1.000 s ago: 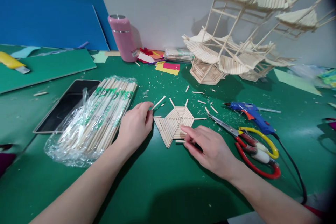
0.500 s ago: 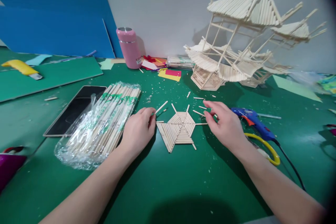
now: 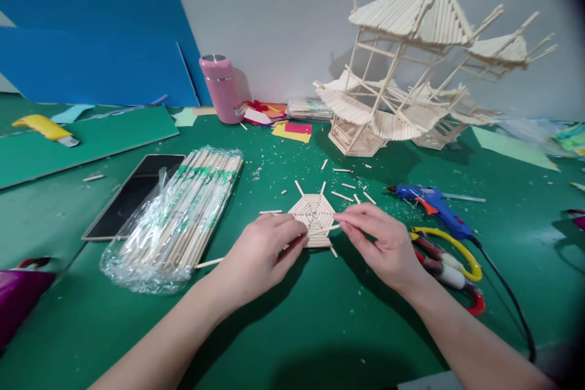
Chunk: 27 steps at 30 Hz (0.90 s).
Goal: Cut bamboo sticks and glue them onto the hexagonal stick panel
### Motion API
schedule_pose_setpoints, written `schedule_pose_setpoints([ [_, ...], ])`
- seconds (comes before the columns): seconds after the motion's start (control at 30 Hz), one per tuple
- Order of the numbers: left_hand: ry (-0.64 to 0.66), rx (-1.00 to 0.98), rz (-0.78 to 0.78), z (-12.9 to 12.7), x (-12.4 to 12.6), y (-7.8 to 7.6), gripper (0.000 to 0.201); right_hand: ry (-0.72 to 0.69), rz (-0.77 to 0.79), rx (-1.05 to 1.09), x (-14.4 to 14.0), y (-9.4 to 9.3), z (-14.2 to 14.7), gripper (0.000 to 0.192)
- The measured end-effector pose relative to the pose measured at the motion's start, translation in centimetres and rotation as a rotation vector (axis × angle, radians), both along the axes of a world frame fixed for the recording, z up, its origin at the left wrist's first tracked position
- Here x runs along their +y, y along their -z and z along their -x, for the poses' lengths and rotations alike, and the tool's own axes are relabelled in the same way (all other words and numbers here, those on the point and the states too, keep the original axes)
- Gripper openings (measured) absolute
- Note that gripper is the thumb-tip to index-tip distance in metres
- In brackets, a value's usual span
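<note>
My left hand (image 3: pixel 267 250) is closed around a long thin wooden stick (image 3: pixel 325 230), whose other end pokes out past the wrist side. At the stick's right end, the thumb and fingers of my right hand (image 3: pixel 381 244) pinch it. The stick lies slantwise over the front part of a web-shaped panel of glued sticks (image 3: pixel 315 204) on the table. Bare spokes stick out from the panel's edge. My left fingers cover its left front part.
A plastic pack of sticks (image 3: pixel 196 213) overlaps a phone (image 3: pixel 137 195) on the left. On the right lie a blue glue gun (image 3: pixel 432 201) and pliers with yellow and red handles (image 3: pixel 450 271). Stick pavilions (image 3: pixel 397 85), a pink flask (image 3: pixel 222 91) and a yellow cutter (image 3: pixel 43 127) stand or lie farther back.
Both hands have come closer together over the panel, the left moving right and nearer. A long stick now spans between them. The right hand has left the small offcuts.
</note>
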State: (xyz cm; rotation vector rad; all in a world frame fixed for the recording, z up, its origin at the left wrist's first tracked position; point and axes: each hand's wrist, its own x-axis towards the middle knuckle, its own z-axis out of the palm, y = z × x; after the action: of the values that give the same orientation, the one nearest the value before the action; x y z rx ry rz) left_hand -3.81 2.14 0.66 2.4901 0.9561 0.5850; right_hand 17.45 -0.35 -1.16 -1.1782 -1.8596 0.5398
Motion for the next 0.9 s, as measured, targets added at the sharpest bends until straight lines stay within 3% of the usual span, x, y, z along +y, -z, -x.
schedule_pose_setpoints([
  [0.17, -0.127, -0.113, 0.075, -0.4, -0.9, -1.2, 0.014, 0.009, 0.120, 0.130, -0.4, 0.3, 0.1, 0.018],
  [0.23, -0.202, -0.209, 0.153, -1.0, -1.3, -2.4, 0.012, -0.023, 0.190, 0.208, -0.6, -0.3, 0.6, 0.021],
  [0.3, -0.173, -0.310, 0.269, -1.8, -1.7, -3.8, 0.011, -0.093, 0.213, 0.315, -0.9, -1.4, 1.4, 0.021],
  [0.4, -0.136, -0.525, 0.396, -3.3, -2.2, -5.7, 0.009, -0.131, 0.118, 0.494, -1.0, -3.4, 2.6, 0.021],
  [0.5, -0.130, -0.645, 0.513, -4.3, -2.5, -6.6, 0.007, -0.103, 0.066, 0.631, -1.0, -4.6, 3.1, 0.022],
  [0.73, -0.181, -0.816, 0.820, -5.1, -2.4, -5.2, 0.012, -0.138, 0.211, 0.750, -1.3, -3.6, 3.6, 0.022],
  [0.83, -0.165, -0.775, 0.805, -5.1, -2.4, -4.2, 0.014, -0.056, 0.244, 0.683, -1.1, -3.5, 3.4, 0.018],
  [0.9, -0.184, -0.694, 0.686, -4.6, -2.3, -3.4, 0.013, -0.003, 0.236, 0.662, -0.9, -4.1, 2.7, 0.017],
])
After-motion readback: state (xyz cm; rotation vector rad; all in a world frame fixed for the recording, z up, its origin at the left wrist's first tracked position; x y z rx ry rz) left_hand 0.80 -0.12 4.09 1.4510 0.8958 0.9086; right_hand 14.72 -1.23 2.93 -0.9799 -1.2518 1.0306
